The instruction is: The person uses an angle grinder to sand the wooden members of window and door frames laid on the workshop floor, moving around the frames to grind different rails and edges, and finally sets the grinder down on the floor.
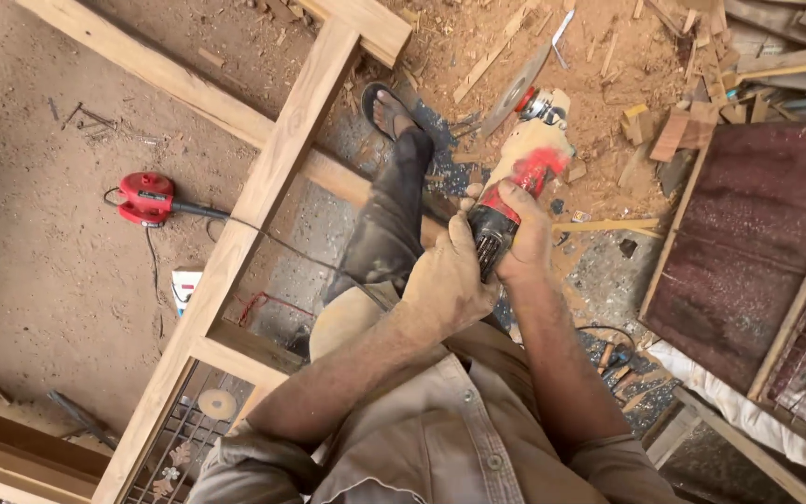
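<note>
Both hands hold a red, dust-coated angle grinder (520, 168) above the sawdust floor. My right hand (526, 229) wraps around its body. Just behind it, my left hand (445, 280) closes on the dark rear end of the tool. The grinder's round disc (513, 91) points away from me, raised over wood scraps. My leg in dark trousers (389, 219) stretches forward, and the sandalled foot (387, 107) rests by a pale wooden frame (263, 187) that lies flat on the floor.
A second red power tool (146, 198) with a black cord lies on the dirt at left. Offcuts and shavings (683, 121) pile up at top right. A dark red board (757, 243) leans at right. A loose disc (216, 403) sits on a metal grille.
</note>
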